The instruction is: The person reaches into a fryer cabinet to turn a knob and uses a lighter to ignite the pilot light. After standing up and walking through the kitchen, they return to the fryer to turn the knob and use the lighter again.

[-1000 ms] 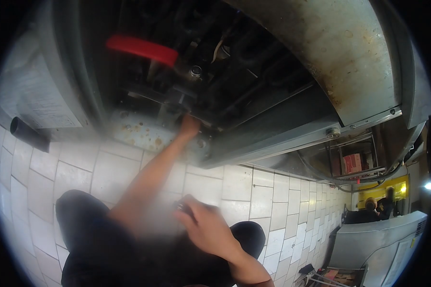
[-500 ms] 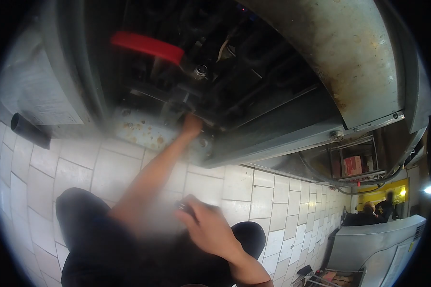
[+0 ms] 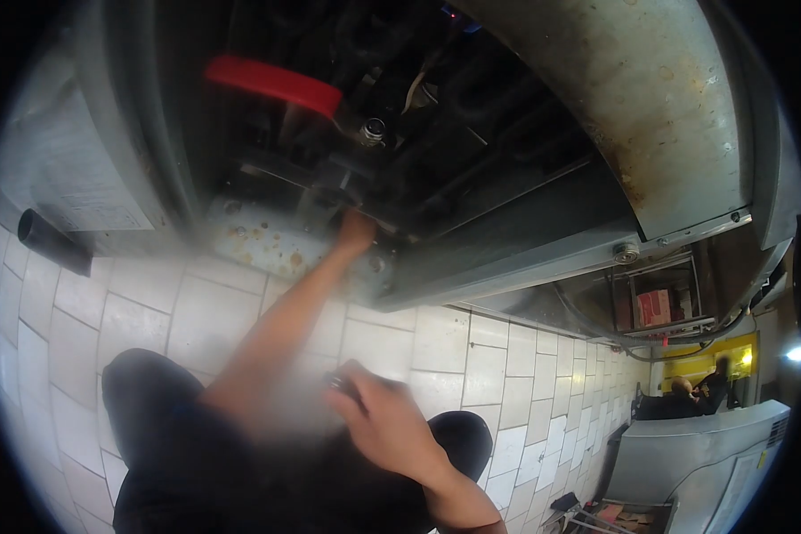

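Observation:
My left hand (image 3: 356,233) reaches into the dark underside of a grey metal appliance, at the edge of its stained metal plate (image 3: 285,249). Its fingers are lost in shadow, so I cannot see whether they hold anything. Just above it are a valve body (image 3: 340,178) and a metal fitting (image 3: 373,132), with a red lever handle (image 3: 276,86) beside them. My right hand (image 3: 387,418) is closed in front of my knees, around a small dark object (image 3: 339,383) with a shiny end. Most of that object is hidden by the fingers.
Dark tubes and a pale wire (image 3: 411,92) fill the appliance's inside. A curved, stained metal panel (image 3: 659,107) overhangs at the right. A black pipe end (image 3: 55,242) sticks out at the left over the white tiled floor (image 3: 214,307). Another person (image 3: 685,396) is far back at the right.
Both hands stay almost where they were. The view has shifted very slightly. A small blue glow now shows near the red light at the top, and the distant person has moved slightly.

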`<action>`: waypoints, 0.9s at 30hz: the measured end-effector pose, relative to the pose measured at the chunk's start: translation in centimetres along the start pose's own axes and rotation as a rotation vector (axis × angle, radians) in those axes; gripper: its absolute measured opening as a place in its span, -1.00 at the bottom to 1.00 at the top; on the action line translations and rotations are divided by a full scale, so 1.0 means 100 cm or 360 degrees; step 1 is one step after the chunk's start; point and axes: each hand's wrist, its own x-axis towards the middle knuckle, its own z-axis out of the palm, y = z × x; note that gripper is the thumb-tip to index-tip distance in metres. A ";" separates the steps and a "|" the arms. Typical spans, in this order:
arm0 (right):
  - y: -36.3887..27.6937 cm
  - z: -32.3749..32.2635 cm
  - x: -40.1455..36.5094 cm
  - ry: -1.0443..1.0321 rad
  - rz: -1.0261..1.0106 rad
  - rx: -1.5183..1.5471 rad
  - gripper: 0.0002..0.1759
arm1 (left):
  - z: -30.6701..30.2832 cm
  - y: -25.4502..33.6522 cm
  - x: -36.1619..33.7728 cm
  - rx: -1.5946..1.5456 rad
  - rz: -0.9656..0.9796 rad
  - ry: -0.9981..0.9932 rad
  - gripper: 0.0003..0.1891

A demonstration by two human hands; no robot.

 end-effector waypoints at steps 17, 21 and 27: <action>0.000 0.002 0.000 -0.0016 -0.0024 -0.0045 -0.74 | 0.007 -0.008 -0.002 -0.0166 -0.0152 0.0050 -0.66; 0.001 0.002 0.000 0.0006 -0.0059 -0.0022 -0.74 | 0.006 -0.012 0.001 -0.0004 -0.0087 -0.0025 -0.65; 0.000 0.000 -0.001 -0.0032 -0.0024 -0.0016 -0.74 | 0.013 -0.020 -0.001 -0.0054 -0.0093 0.0080 -0.64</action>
